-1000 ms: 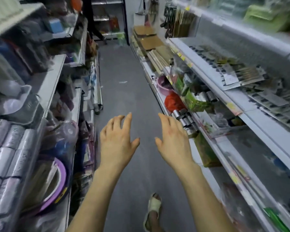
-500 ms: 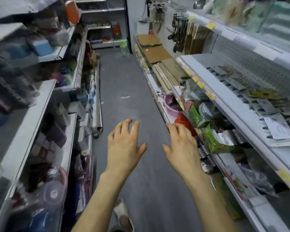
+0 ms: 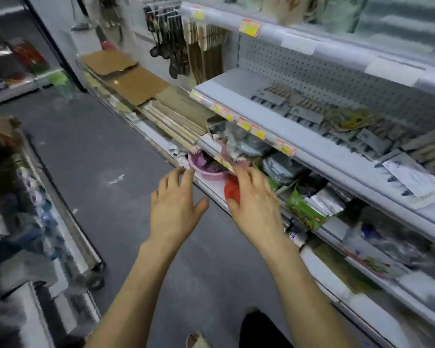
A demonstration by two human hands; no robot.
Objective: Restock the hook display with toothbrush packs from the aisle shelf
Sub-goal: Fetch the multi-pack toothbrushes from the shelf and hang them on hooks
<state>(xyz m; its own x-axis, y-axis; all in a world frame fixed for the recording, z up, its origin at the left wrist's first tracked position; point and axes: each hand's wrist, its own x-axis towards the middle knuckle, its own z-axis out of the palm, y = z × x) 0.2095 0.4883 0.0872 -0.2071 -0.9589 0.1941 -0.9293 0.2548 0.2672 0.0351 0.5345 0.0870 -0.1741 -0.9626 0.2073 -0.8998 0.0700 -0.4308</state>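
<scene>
My left hand (image 3: pixel 176 209) and my right hand (image 3: pixel 255 204) are stretched out in front of me over the grey aisle floor, fingers spread, both holding nothing. The right hand hovers at the front edge of the right-hand shelving, in front of a red item. Flat carded packs (image 3: pixel 362 136) lie scattered on the upper white shelf (image 3: pixel 299 131) at the right, below a bare pegboard wall (image 3: pixel 324 79); blur keeps me from telling what the packs hold. Hooks with hanging dark utensils (image 3: pixel 171 33) show farther back.
A pink basin (image 3: pixel 206 169) sits on the lower shelf just beyond my fingertips. Green packets (image 3: pixel 304 209) and silver rolls fill the middle shelf. Cardboard sheets (image 3: pixel 133 81) lie farther down. Another shelving unit (image 3: pixel 35 222) lines the left side. My foot (image 3: pixel 199 340) shows below.
The view has swung right toward the right-hand shelving and come closer to it. Both hands stay spread and empty; the right hand now reaches the shelf edge.
</scene>
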